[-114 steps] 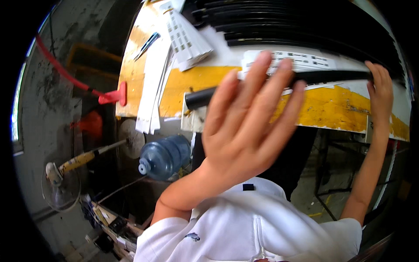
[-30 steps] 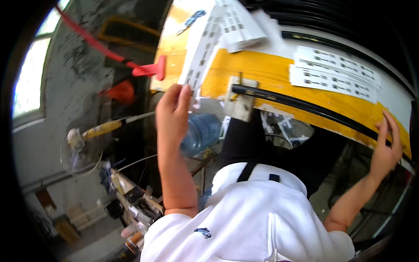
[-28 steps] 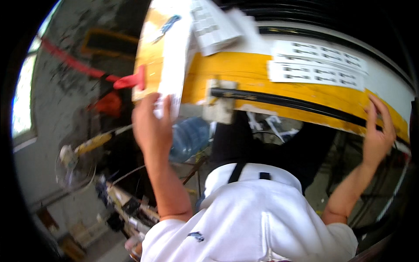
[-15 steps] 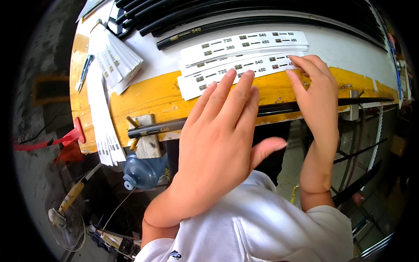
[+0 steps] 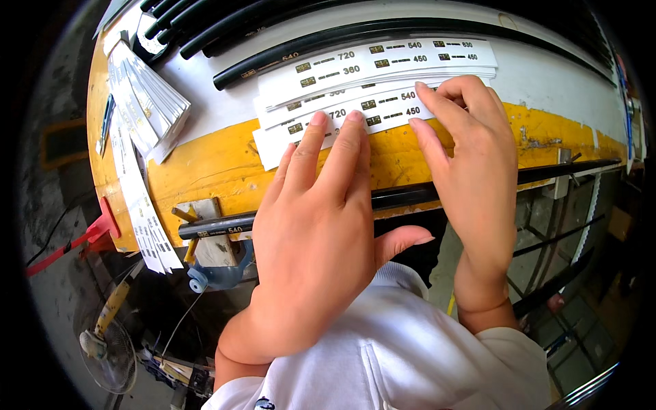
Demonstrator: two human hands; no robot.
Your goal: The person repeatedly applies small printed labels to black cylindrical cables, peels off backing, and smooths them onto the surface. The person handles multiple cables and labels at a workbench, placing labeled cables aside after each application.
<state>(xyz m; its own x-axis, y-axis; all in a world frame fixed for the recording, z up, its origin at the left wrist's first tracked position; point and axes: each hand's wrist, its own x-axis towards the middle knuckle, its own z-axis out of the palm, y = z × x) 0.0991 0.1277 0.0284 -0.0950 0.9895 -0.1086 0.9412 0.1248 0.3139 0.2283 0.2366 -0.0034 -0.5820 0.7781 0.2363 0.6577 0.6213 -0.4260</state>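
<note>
My left hand (image 5: 318, 236) lies flat, palm down, with its fingers stretched and its thumb out to the side. Its fingertips rest on a white strip of printed labels (image 5: 389, 113) with dark-and-gold marks. At the right part of that strip, my right hand (image 5: 475, 160) is bent, thumb and index finger apart at the strip's two long edges. Behind it lies a stack of similar label strips (image 5: 369, 65). Below both hands, a black tube (image 5: 403, 198) runs along the table's front edge, passing under my left hand and wrist region.
More black tubes (image 5: 301, 55) lie at the back. A fanned bundle of white strips (image 5: 147, 102) and longer strips (image 5: 140, 212) are at the left. A block (image 5: 212, 249) supports the front tube. A red-handled tool (image 5: 102, 222) sits at the left corner, with a fan (image 5: 106, 352) below.
The view has shifted, so the table items sit further left. My left fingertips have come down onto the front strip, and my right hand has moved left along it.
</note>
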